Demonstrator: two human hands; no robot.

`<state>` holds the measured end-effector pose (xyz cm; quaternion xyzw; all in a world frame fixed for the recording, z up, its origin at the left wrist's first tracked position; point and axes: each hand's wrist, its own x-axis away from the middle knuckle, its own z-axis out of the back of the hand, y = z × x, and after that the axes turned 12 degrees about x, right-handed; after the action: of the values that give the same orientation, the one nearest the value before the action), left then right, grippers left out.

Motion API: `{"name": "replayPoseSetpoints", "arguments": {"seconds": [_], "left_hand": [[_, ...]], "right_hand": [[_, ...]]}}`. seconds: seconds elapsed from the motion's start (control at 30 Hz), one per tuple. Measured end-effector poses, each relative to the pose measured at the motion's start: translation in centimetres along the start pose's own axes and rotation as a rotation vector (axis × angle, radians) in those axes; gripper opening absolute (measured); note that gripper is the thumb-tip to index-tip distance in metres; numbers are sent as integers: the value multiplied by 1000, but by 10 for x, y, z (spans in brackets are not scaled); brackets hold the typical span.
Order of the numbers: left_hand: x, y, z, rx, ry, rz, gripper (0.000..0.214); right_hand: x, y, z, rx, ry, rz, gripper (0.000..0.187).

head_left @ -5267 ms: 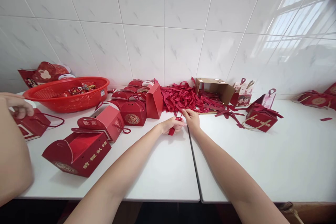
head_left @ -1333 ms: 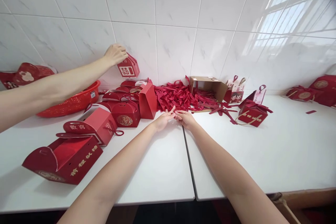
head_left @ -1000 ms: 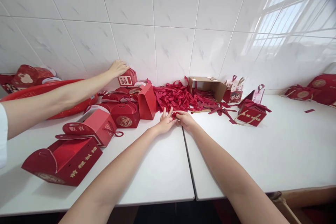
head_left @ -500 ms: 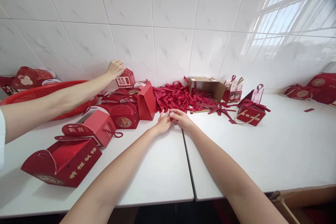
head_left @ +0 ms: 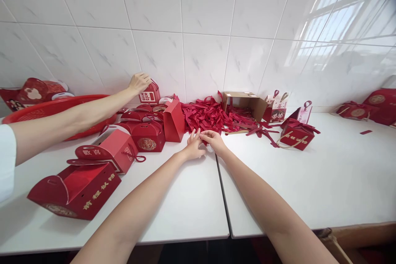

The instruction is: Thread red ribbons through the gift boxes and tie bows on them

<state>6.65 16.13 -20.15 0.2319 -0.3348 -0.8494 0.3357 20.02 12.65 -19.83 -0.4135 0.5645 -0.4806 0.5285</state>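
My left hand (head_left: 194,147) and my right hand (head_left: 214,140) meet just above the table, in front of a pile of red ribbons (head_left: 204,114). The fingertips of both are pinched together on a small piece of red ribbon (head_left: 204,142), mostly hidden by the fingers. To the left of my hands stands a plain red carton side (head_left: 173,121), beside a red gift box with a round gold emblem (head_left: 148,137).
Another person's hand (head_left: 140,83) reaches from the left to a small red box (head_left: 149,95) by the wall. More red boxes (head_left: 77,194) and a red basin (head_left: 83,101) stand left. An open cardboard box (head_left: 244,101) and a ribboned red box (head_left: 297,134) are right.
My fingers have shifted slightly around the red ribbon, and my left hand's lower fingers have spread a little. The other person's hand has moved slightly right at the small box.
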Motion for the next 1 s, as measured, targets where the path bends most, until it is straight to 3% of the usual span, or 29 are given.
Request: {"name": "replayPoseSetpoints", "arguments": {"seconds": [0.07, 0.2, 0.4, 0.6, 0.73, 0.87, 1.0], "left_hand": [[3, 4, -3, -68, 12, -28, 44], [7, 10, -6, -192, 52, -72, 59], [10, 14, -3, -353, 182, -82, 60], [10, 15, -2, -482, 279, -94, 77], [10, 14, -2, -551, 307, -114, 66], [11, 13, -1, -598, 329, -114, 61], [11, 13, 1, -633, 342, -112, 72]], "right_hand": [[-2, 3, 0, 41, 57, -11, 26], [-6, 8, -1, 120, 170, -26, 27], [-5, 8, -8, 166, 248, -12, 28], [-4, 5, -8, 26, 135, -85, 34], [-4, 6, -6, -78, 86, -116, 36], [-5, 6, -5, -105, 75, -171, 24], [-4, 4, -5, -91, 35, -220, 20]]}}
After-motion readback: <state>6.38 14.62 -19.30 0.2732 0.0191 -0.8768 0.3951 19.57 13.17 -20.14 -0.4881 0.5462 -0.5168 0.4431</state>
